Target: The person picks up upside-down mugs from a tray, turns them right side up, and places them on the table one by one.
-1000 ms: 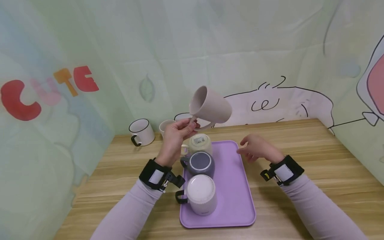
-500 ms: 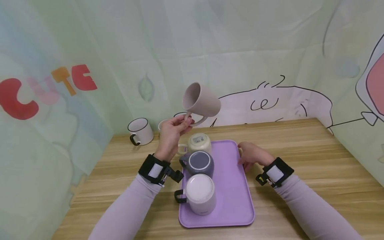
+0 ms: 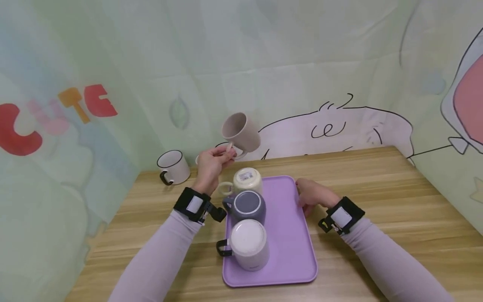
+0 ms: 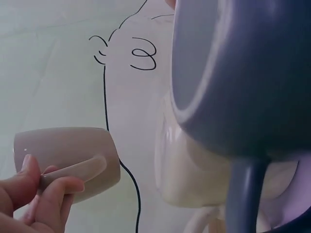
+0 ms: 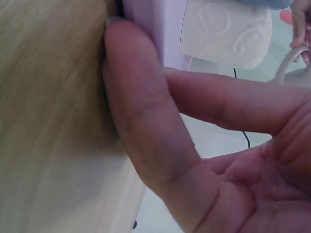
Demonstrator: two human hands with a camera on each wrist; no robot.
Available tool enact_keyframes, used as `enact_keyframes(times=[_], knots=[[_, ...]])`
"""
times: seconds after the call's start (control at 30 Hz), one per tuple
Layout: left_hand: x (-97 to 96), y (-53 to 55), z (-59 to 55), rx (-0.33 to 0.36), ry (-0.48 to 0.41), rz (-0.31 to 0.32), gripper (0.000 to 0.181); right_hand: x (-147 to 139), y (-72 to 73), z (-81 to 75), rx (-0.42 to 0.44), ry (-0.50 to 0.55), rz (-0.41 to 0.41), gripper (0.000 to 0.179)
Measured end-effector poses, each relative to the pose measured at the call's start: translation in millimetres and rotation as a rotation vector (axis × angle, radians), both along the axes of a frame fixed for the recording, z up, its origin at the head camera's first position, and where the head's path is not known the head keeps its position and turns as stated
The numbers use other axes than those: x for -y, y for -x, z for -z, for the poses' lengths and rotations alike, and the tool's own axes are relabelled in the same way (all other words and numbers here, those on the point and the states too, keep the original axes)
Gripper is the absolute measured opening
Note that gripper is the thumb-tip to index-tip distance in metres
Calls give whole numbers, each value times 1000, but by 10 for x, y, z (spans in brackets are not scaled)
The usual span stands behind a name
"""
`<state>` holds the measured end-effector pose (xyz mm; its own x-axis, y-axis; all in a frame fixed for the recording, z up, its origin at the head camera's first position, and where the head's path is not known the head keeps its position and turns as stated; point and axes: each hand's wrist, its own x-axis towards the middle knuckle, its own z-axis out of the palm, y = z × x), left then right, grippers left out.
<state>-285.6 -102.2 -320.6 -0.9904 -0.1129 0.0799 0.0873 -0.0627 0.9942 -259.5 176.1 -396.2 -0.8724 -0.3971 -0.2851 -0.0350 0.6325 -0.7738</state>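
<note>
1. The left hand [image 3: 209, 167] pinches the tan cup [image 3: 248, 136] by its handle, maybe why it leans
2. That cup is in the air near the far end of the tray [image 3: 290, 235]
3. The right hand [image 3: 316, 195] touches the tray's edge, maybe to keep it still; I can't tell if it grips
4. The cream cup [image 3: 247, 178], blue cup [image 3: 247, 204] and white cup [image 3: 249, 240] stand upside down on the tray, handles left, maybe to line up neatly

You're in what looks like a staged recording booth: creased, cartoon-printed drapes [image 3: 286, 46] enclose your wood-grain surface [image 3: 381, 188], and you wear wrist-strapped devices [image 3: 194, 204].
</note>
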Motion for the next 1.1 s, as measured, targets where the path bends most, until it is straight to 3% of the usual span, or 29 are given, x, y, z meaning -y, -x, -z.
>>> enact_keyframes(times=[0.33, 0.6, 0.83, 1.1], knots=[[96, 196, 169, 94, 95, 26, 32, -2, 15, 13, 38, 9, 11, 71], [175, 324, 314, 103, 179, 60, 31, 4, 25, 4, 32, -16, 15, 70], [209, 374, 448, 175, 268, 23, 32, 3, 29, 40, 21, -3, 17, 71], [217, 410, 583, 161, 318, 11, 31, 4, 47, 38, 27, -11, 13, 71]])
